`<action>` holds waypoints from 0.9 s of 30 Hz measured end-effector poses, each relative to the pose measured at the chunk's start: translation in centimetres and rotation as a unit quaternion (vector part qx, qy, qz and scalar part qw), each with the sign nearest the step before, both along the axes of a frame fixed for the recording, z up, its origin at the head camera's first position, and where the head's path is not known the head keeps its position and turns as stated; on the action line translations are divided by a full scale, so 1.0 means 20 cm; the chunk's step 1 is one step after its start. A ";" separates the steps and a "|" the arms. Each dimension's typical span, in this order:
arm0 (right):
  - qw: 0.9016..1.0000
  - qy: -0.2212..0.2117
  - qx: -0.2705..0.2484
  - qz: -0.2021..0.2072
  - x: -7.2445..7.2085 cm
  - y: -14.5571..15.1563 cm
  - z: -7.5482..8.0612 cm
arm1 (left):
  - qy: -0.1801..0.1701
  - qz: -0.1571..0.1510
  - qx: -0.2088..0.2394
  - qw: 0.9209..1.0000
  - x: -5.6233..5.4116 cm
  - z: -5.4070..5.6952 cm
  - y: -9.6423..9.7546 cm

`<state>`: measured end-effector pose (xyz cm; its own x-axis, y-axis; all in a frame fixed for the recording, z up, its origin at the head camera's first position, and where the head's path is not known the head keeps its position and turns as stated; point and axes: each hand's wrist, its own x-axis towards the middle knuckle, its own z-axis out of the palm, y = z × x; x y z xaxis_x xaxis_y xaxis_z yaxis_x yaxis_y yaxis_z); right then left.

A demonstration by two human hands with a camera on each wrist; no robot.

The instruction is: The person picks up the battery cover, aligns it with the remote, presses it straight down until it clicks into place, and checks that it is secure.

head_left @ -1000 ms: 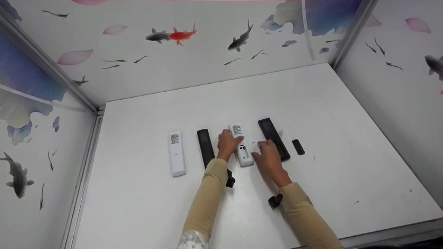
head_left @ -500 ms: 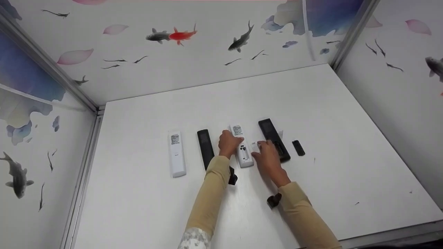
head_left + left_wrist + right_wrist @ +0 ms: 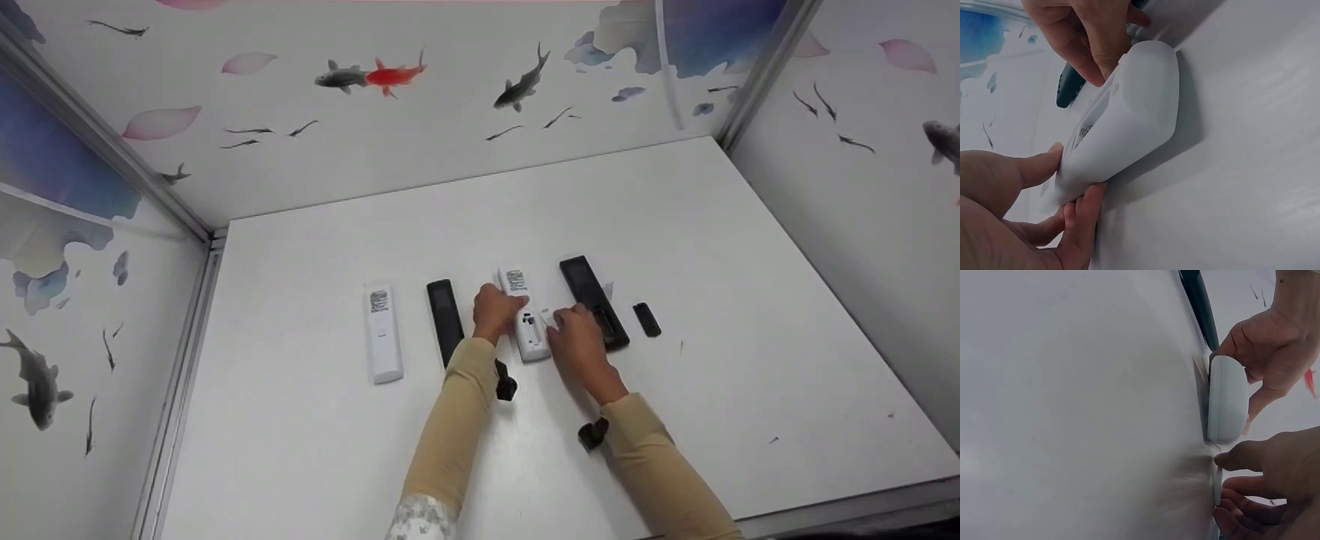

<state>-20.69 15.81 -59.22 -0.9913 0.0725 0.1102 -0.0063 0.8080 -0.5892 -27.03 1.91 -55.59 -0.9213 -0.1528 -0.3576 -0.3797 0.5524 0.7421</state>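
We see the white remote (image 3: 534, 347) lying back-up on the surface (image 3: 300, 450), between our hands, presumably so its uncovered battery compartment (image 3: 529, 328) faces us. Our left hand (image 3: 495, 311) grasps its upper half from the sides, likely steadying it while leaving the compartment unobstructed. Just beside it, our right hand (image 3: 579, 337) pinches a thin white piece (image 3: 1218, 486) by its edges, apparently for a light, controllable hold.

Flat white bench (image 3: 750, 360): open room is extending rightward past the small oblong black plastic cover (image 3: 646, 319). Wide oblong black plastic remote (image 3: 589, 286): is crowding the right hand (image 3: 580, 339) outwardly. Long white plastic remote (image 3: 533, 349): is obstructing passage between right hand and left hand (image 3: 495, 311).
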 end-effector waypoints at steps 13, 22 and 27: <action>1.000 -0.012 -0.029 0.000 -0.01 0.01 0.02 | -0.009 0.033 0.088 0.996 0.00 -0.08 -0.04; 0.997 -0.022 -0.064 -0.021 -0.03 0.02 0.03 | -0.024 0.064 0.177 0.982 0.00 -0.11 -0.06; 0.994 -0.031 -0.095 -0.039 -0.02 0.02 0.03 | -0.024 0.066 0.205 0.976 0.01 -0.10 -0.07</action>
